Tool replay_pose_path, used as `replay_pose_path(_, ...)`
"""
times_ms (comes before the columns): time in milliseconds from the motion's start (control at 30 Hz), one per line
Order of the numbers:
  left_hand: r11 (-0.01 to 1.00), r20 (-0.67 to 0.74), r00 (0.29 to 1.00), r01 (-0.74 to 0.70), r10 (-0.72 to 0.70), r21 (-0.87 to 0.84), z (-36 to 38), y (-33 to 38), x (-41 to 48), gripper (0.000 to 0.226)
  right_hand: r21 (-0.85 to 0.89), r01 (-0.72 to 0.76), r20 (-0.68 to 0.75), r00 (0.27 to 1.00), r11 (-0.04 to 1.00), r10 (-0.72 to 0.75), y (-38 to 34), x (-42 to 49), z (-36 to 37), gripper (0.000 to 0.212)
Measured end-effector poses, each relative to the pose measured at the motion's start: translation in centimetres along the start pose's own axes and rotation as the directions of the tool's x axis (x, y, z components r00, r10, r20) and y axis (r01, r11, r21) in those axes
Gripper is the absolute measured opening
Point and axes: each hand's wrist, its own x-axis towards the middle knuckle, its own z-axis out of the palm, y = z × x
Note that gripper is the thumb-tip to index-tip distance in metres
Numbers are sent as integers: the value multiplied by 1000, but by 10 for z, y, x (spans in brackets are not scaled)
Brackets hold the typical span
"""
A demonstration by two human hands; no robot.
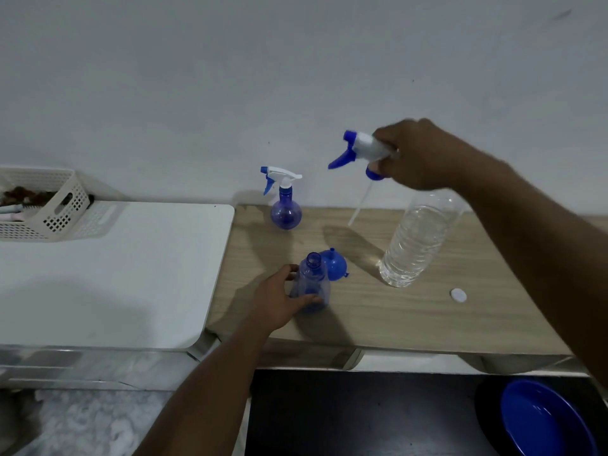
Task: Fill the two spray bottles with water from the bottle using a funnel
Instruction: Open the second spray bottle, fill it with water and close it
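On the wooden table (427, 324) the water bottle (418, 238) stands at three o'clock. The left hand (279, 301) grips the open spray bottle (312, 284) at centre, funnel (335, 265) touching behind. The right hand (414, 156) clamps its spray head (358, 149) aloft at one o'clock. The second spray bottle (285, 205) stands at twelve, capped.

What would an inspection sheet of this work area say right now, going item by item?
Surface: wooden table, with a white board lying to its left.
Job's things: open spray bottle with its neck bare; blue funnel lying just behind it; second spray bottle upright with its head on; water bottle uncapped, partly full; white cap lying loose on the table.
Clutter: white basket at far left, contents unclear.
Hands: left hand grips the open spray bottle; right hand holds the removed spray head in the air.
Cables: nothing seen.
Surroundings: plain wall behind; blue bowl below the table.
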Motion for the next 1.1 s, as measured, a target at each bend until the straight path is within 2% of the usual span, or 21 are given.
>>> replay_pose_path(100, 1000, 1, 1000, 3, -3, 14, -2, 2, -1, 72, -49, -57, -50, 997, 997, 54, 19, -23, 72, 14)
replay_pose_path(233, 1000, -6, 1000, 12, -12, 27, -3, 4, -1, 72, -137, -75, 40, 996, 988, 81, 43, -84, 178, 27)
replay_pose_path(367, 1000, -5, 1000, 12, -12, 29, -1, 2, 2, 74, -145, -45, 140, 988, 988, 66, 59, -125, 238, 39)
replay_pose_path(500, 999, -4, 1000, 17, -17, 47, -2, 2, 3, 76, -187, -24, 306, 949, 982, 82, 57, -124, 248, 61)
replay_pose_path(567, 998, -5, 1000, 18, -18, 53, -3, 3, 4, 77, -209, -33, 347, 932, 977, 106, 52, -116, 243, 62)
replay_pose_path(667, 998, -8, 1000, 21, -20, 63, -5, 5, 4, 77, -138, -108, 241, 961, 985, 139, 40, -93, 228, 52)
replay_pose_path(733, 998, -7, 1000, 19, -18, 65, -6, 5, 4, 77, -71, -115, 172, 977, 991, 126, 31, -67, 219, 56)
replay_pose_path(800, 999, -9, 1000, 15, -14, 50, -5, 4, 5, 76, -9, -112, 164, 980, 994, 112, 24, -36, 215, 61)
replay_pose_path(1000, 1000, -19, 1000, 14, -13, 25, 0, -2, 8, 78, -43, -43, 412, 909, 998, 57, 24, 25, 247, 83)
replay_pose_path(1100, 1000, -25, 1000, 7, -7, 26, 1, -4, 9, 79, -72, 55, 493, 870, 996, -13, 29, 27, 268, 73)
